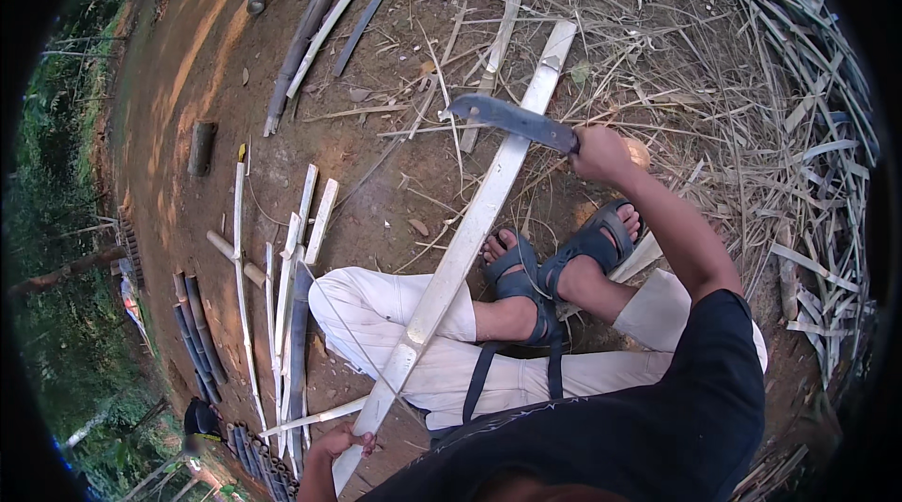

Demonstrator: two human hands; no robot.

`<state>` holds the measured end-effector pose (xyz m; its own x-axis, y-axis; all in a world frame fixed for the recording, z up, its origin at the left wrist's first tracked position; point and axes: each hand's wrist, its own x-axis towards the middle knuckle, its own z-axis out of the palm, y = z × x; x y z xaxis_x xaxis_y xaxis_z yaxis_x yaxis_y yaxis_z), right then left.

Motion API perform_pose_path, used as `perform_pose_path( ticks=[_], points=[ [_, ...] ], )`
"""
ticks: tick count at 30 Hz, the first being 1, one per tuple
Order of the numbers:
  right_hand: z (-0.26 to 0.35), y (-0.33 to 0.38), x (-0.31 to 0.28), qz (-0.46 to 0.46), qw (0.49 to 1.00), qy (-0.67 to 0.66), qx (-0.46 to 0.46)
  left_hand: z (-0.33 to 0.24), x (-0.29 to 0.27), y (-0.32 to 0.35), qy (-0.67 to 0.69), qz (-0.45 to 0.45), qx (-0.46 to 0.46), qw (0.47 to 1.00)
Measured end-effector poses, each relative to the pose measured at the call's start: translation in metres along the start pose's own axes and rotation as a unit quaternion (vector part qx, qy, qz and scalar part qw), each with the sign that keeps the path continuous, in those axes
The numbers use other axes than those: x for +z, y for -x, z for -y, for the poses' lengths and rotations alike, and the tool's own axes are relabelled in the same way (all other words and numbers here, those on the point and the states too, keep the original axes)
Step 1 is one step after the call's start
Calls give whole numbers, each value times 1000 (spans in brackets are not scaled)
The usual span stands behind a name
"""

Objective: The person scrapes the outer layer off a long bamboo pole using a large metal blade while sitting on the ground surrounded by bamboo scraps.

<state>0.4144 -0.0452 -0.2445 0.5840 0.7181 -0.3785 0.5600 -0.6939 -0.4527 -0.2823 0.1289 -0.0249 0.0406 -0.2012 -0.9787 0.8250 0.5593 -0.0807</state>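
A long, pale split bamboo strip (460, 253) slants across my lap, its far end out over the ground beyond my feet. Near its lower end, my left hand (340, 443) is closed around it. My right hand (601, 154) grips the handle of a machete (521, 121), whose broad dark blade with a curved tip lies across the strip toward its far end. Whether the edge bites into the bamboo cannot be made out. The handle is mostly hidden by my fingers.
Several bamboo pieces (310, 211) lie to my left, with dark bamboo poles (199, 324) beyond. A long dark pole (305, 37) rests ahead. Thin shavings (658, 61) cover the ground ahead and right, beside a heap of strips (827, 154). My sandalled feet (517, 281) are close to the strip.
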Motion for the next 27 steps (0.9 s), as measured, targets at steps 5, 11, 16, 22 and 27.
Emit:
perform_pose_path(
  ticks=[5,11,16,22,27],
  points=[
    [-44,-15,-16,19,976,189,-108,-6,9,11,-24,-6,-24,999],
    [-88,-76,-47,-84,979,59,174,18,3,31,5,-30,-71,997],
    [-38,-21,-6,-64,993,-4,99,22,-4,4,-14,-53,-32,998],
    [15,67,33,-55,998,-37,14,-4,22,-17,2,-44,14,999],
    [46,110,16,-73,997,-23,-11,-28,58,-21,10,-65,92,994]
  ],
)
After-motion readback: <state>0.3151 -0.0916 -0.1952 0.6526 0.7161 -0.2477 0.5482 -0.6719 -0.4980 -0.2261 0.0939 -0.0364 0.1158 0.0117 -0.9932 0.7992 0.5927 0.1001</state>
